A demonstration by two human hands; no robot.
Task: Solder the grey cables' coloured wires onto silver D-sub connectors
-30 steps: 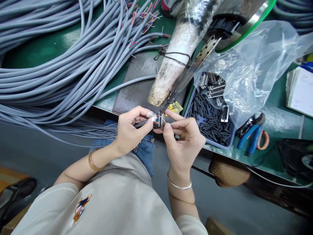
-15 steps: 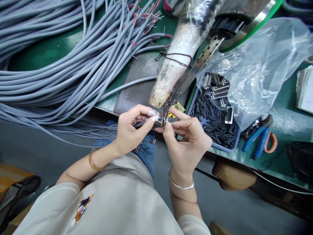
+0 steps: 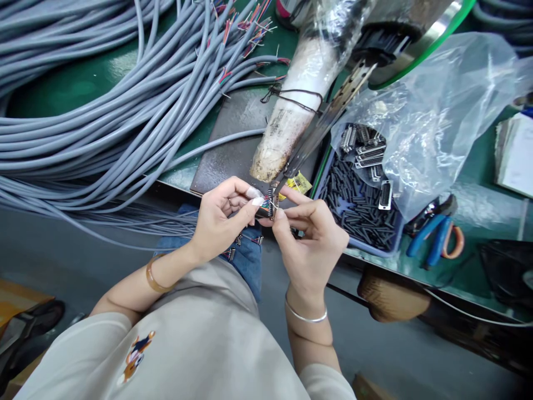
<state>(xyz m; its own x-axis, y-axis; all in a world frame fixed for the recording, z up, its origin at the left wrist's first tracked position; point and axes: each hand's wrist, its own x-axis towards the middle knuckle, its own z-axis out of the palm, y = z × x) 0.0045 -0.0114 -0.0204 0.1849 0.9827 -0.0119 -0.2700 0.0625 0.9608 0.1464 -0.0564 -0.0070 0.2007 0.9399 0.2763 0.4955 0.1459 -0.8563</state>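
My left hand (image 3: 225, 219) pinches the stripped end of a cable, whose thin coloured wires (image 3: 265, 204) run to a small D-sub connector (image 3: 272, 201). Thumb and fingers of my right hand (image 3: 308, 233) grip that connector from the other side, with its row of pins facing left. The dark tip of a soldering iron (image 3: 287, 172) touches or nearly touches the connector's upper end; which of the two I cannot tell. Whitish wrappings cover some fingertips of the left hand. Part of the cable is hidden behind that hand.
Grey cables (image 3: 125, 128) pile up on the left. A white wrapped tube (image 3: 287, 111) slants over a dark plate (image 3: 233, 122). At right stand a blue tray (image 3: 391, 247) of black sleeves and connectors, a plastic bag (image 3: 449, 100) and blue-handled pliers (image 3: 437, 239).
The view has shifted slightly. My left fingertips have drawn a little away from the connector, exposing more coloured wires; the right hand still holds the connector at the iron tip.
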